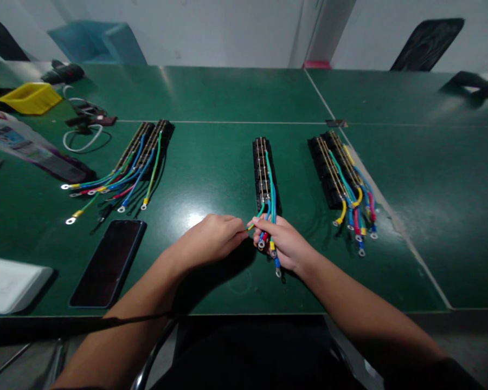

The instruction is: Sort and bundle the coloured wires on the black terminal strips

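In the middle of the green table a black terminal strip [262, 168] with brass-coloured rails lies lengthwise away from me. Green and blue wires [273, 197] run from it towards me, ending in ring lugs with coloured sleeves. My right hand [287, 241] is closed around this bundle just below the strip's near end. Beside it on the left, my left hand [222, 235] pinches the end of a green-yellow wire [251, 227]; its fingertips cover the lug end. Part of the bundle is hidden by the right hand's fingers.
Wired terminal strips lie to the left [161, 130] and right [329, 168]. A phone [108, 264], a white box [14, 284], a lying bottle [32, 146], a yellow bin [31, 98] and a white cable [83, 149] occupy the left side. The table's near edge is close to my body.
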`<action>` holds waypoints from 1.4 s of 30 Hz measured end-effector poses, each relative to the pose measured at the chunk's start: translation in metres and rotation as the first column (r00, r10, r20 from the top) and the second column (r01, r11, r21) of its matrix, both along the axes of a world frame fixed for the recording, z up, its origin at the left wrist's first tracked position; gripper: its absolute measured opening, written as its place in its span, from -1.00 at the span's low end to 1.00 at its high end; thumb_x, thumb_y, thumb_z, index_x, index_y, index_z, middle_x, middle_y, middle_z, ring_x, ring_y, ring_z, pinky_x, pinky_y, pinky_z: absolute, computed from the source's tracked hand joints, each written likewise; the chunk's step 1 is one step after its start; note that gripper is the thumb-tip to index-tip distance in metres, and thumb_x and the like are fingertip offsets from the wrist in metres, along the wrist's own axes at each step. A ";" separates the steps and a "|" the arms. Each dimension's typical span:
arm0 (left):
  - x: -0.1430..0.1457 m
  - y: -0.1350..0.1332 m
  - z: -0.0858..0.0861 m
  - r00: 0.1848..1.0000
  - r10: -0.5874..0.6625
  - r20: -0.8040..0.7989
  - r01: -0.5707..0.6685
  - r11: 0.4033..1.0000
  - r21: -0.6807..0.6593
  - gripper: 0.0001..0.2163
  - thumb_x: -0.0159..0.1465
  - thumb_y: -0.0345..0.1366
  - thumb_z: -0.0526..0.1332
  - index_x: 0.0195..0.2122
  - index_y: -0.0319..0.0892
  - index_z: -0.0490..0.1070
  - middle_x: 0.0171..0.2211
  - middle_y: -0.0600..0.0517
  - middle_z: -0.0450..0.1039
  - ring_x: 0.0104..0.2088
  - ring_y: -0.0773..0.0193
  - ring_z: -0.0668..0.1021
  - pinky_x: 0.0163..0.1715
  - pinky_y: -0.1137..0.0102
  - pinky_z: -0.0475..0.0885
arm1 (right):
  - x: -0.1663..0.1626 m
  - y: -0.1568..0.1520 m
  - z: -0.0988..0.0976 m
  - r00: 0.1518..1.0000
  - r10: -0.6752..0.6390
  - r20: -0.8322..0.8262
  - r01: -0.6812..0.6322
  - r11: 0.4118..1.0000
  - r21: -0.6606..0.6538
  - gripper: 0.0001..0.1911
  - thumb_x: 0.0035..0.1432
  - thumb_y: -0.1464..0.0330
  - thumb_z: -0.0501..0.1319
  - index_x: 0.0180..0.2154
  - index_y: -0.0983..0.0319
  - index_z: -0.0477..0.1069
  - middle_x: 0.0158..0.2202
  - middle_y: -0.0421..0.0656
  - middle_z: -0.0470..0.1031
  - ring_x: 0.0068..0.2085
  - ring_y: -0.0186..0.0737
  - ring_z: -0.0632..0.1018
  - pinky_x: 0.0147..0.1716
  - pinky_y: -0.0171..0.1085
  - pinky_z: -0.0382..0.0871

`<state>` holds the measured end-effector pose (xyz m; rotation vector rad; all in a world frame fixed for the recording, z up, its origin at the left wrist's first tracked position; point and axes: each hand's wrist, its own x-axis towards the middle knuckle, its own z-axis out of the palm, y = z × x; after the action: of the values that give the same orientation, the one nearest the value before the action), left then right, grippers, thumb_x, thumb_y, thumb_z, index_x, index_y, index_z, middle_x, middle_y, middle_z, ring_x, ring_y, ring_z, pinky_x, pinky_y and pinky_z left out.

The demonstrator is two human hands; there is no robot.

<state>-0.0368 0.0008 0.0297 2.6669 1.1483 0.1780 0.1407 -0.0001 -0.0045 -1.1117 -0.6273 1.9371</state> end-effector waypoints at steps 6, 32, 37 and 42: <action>-0.003 0.003 -0.005 0.998 -0.018 0.062 0.018 1.000 0.008 -0.83 0.29 -0.24 0.15 -0.37 -0.22 0.43 -0.50 0.06 0.43 -0.49 0.35 0.46 -0.49 0.48 0.22 | 0.001 0.001 -0.001 1.000 0.014 0.006 -0.014 1.000 0.007 -0.84 0.01 0.37 0.34 -0.43 0.32 0.40 -0.62 -0.27 0.35 -0.61 -0.45 0.40 -0.61 -0.44 0.30; -0.003 0.004 -0.007 0.992 -0.005 0.123 -0.001 0.999 0.045 -0.86 0.28 -0.31 0.09 -0.41 -0.21 0.32 -0.50 0.06 0.36 -0.49 0.36 0.40 -0.49 0.46 0.21 | 0.001 0.000 0.001 1.000 -0.013 0.004 0.013 0.999 -0.031 -0.86 0.08 0.37 0.29 -0.34 0.29 0.37 -0.57 -0.24 0.42 -0.57 -0.37 0.50 -0.61 -0.43 0.33; -0.005 0.005 -0.006 0.988 0.100 0.120 -0.110 0.990 0.083 -0.91 0.22 -0.30 0.13 -0.38 -0.20 0.32 -0.48 0.06 0.35 -0.46 0.32 0.40 -0.47 0.44 0.23 | 0.000 -0.001 0.000 0.999 -0.052 0.002 0.053 0.998 -0.018 -0.89 0.16 0.35 0.22 -0.32 0.25 0.32 -0.51 -0.17 0.48 -0.53 -0.30 0.54 -0.61 -0.39 0.37; -0.007 0.007 -0.006 0.978 0.168 0.125 -0.179 0.980 0.086 -0.88 0.25 -0.30 0.11 -0.32 -0.19 0.41 -0.42 0.02 0.37 -0.41 0.31 0.42 -0.41 0.42 0.27 | 0.005 0.001 0.000 0.999 -0.038 -0.011 0.038 0.999 -0.039 -0.88 0.16 0.35 0.23 -0.37 0.27 0.35 -0.49 -0.15 0.47 -0.48 -0.27 0.55 -0.56 -0.34 0.41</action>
<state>-0.0434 0.0075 0.0238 2.5951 1.3665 0.4257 0.1456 0.0005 -0.0040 -1.1277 -0.5610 1.9291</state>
